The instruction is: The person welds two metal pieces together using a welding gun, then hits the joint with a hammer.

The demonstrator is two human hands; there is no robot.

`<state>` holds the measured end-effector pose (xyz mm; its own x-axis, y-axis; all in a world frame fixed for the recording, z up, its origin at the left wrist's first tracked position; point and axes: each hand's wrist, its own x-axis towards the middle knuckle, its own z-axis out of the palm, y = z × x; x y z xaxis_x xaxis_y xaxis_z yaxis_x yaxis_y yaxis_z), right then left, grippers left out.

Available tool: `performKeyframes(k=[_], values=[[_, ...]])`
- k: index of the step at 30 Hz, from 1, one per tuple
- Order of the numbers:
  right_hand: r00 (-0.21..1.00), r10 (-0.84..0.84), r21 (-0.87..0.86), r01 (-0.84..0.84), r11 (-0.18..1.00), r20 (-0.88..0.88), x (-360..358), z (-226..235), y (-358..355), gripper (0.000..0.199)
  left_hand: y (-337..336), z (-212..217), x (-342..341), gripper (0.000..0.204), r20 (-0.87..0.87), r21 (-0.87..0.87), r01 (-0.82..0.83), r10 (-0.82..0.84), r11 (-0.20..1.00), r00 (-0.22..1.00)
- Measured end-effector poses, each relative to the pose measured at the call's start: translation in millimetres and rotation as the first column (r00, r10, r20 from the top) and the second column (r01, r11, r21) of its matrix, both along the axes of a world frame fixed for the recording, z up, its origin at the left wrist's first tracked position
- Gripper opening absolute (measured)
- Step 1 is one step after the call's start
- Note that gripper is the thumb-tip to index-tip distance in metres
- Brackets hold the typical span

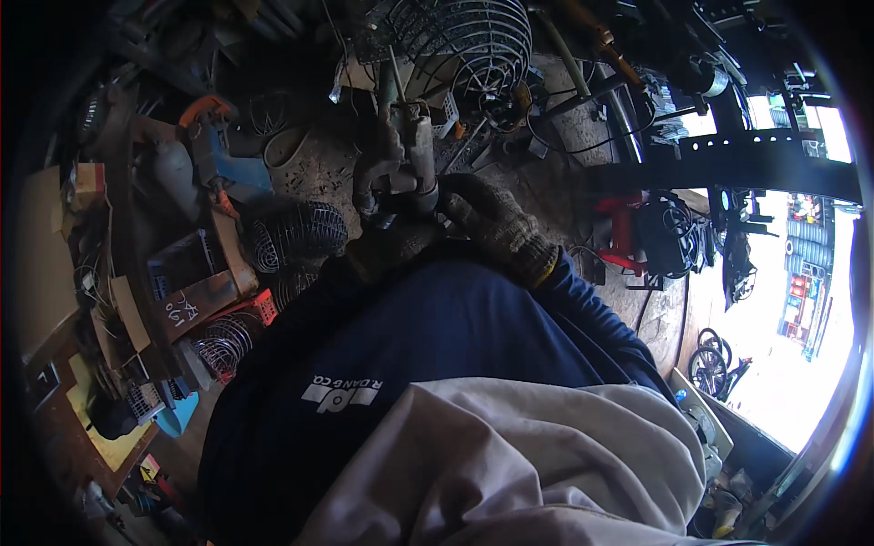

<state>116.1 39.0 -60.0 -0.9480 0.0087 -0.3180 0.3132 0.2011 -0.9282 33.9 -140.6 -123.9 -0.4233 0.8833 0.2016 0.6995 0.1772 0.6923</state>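
Note:
A worn grey metal fixture (419,150) with two thick bars, much like a vise, stands in front of my body. My right hand (499,227), in a knitted work glove with a yellow cuff edge, is at the fixture's near right side. Its fingers are bent together toward the metal, and whatever they hold is hidden. My left hand (390,251), also gloved, lies low at the near left side of the fixture. Deep shadow hides its fingers. A thin rod (397,75) slants up beyond the fixture's far end.
Beyond the fixture is a large round wire guard (469,41). More wire guards (300,237) are stacked at left, near a blue metal machine (228,164) and a red crate (259,314). A dark perforated beam (728,162) crosses the right side, above a red-framed item (621,232). A bicycle (715,364) stands farther right.

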Motion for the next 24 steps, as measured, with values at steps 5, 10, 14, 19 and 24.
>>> performKeyframes(k=[5,10,14,19,24], values=[[0.979,0.095,0.262,-0.046,0.964,-0.178,-9.3,15.3,-4.8,0.046,-8.1,-11.1,8.0,0.034,0.082,0.020,-0.051,0.049,0.998,0.995],[0.921,0.207,0.492,-0.019,0.870,-0.331,-15.3,40.8,-7.4,0.043,-7.9,6.3,9.5,0.033,0.078,0.001,-0.089,0.088,0.996,0.993],[0.928,0.292,0.545,-0.125,0.829,-0.231,-23.9,48.3,-10.3,0.046,-8.1,-4.0,6.5,0.032,0.034,0.026,-0.068,0.068,0.997,0.997],[0.899,0.353,0.555,-0.161,0.816,-0.258,-21.4,47.6,-3.3,0.046,-11.3,-8.1,5.8,0.031,-0.059,0.028,-0.059,0.061,0.998,0.996],[0.884,0.320,0.453,-0.144,0.880,-0.340,-19.5,27.3,5.1,0.045,-9.6,-15.6,6.5,0.030,-0.250,0.018,-0.059,0.062,0.998,0.966]])
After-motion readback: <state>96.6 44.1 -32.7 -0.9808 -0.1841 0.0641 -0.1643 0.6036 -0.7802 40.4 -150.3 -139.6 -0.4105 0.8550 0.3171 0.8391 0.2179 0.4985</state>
